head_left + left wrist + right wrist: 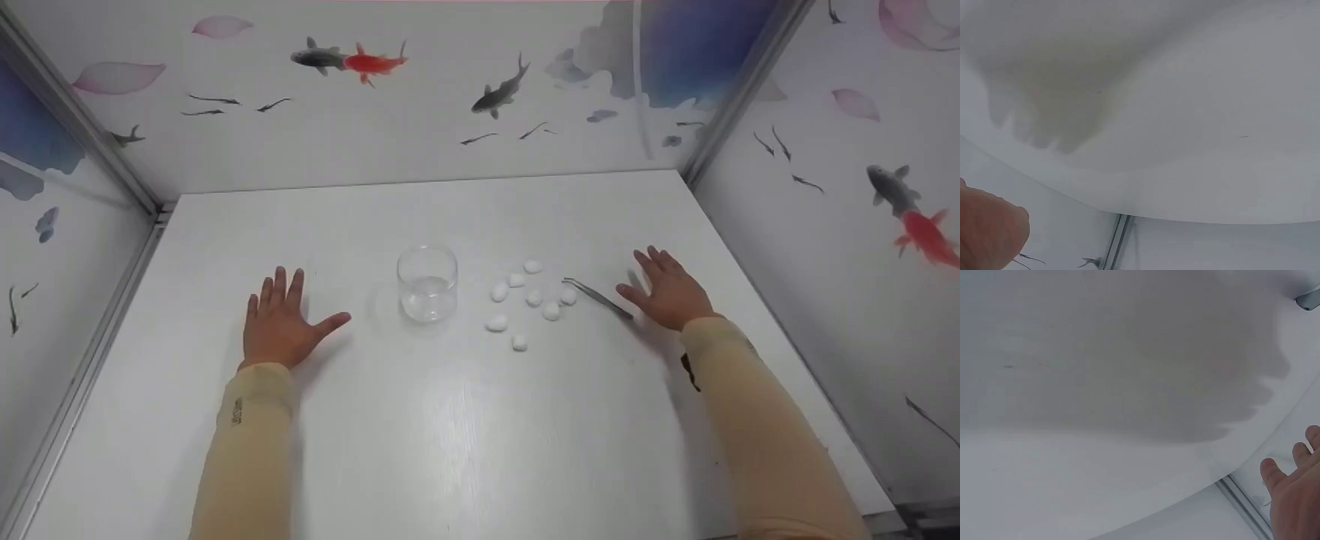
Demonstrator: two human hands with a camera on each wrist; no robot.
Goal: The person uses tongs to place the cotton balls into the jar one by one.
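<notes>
In the head view my left hand [279, 330] is spread flat over the left of the table, palm down, and holds nothing. To its right stands a clear glass cup [427, 285], upright. Right of the cup lie several small white balls [534, 298] that look like cotton balls. A pair of grey metal tweezers [600, 298] lies slanted beside them, its bent tips close to the balls. My right hand [667, 291] is nearest the tweezers, apart from them, with fingers extended and nothing held. In the right wrist view one end of the tweezers [1309, 300] shows at the top right.
The white table [450, 450] is bounded by a printed back panel [420, 150] and side panels with fish and petal pictures. Metal posts [705, 161] stand at the back corners. Hand shadows fall on the tabletop in both wrist views.
</notes>
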